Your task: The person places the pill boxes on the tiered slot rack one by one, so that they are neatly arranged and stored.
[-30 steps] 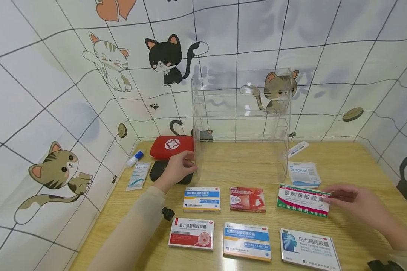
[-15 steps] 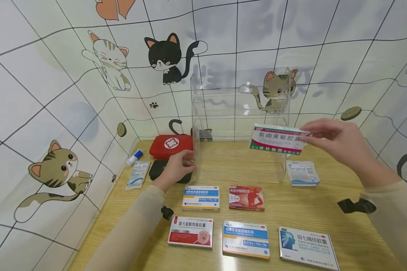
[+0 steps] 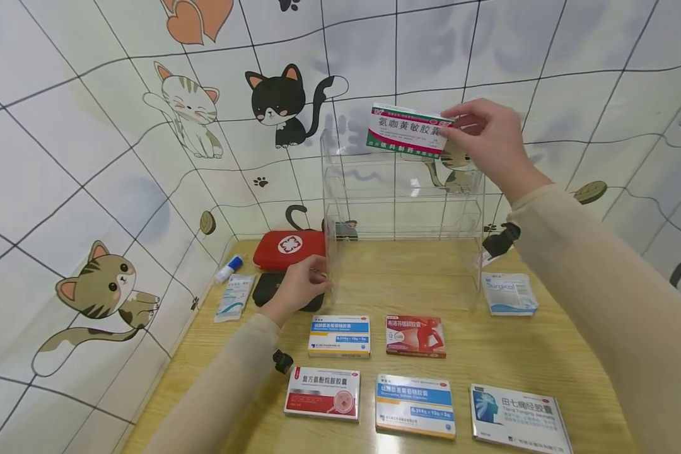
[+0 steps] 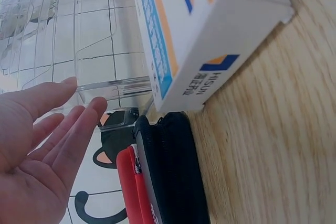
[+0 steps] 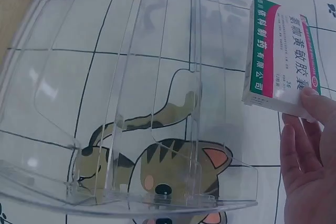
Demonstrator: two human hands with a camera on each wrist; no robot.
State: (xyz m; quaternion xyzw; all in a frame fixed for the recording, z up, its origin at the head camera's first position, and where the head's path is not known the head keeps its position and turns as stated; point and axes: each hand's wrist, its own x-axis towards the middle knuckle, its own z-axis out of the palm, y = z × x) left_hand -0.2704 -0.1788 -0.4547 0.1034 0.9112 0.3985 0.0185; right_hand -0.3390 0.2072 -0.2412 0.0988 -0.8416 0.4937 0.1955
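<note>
Grip on 1 box (image 3: 407, 133) near rack (image 3: 403, 199)

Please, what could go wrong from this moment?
The right hand pinches the white, green and magenta cardboard box by one end, so it might slip or twist.
The clear plastic rack has faint, hard-to-see edges; the box might knock one.
The left hand is low at the rack's side, so a knock above might tip it.

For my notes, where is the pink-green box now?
In the head view, the right hand pinches the pink-green box above centre and slightly right, overlapping the clear rack.
</note>
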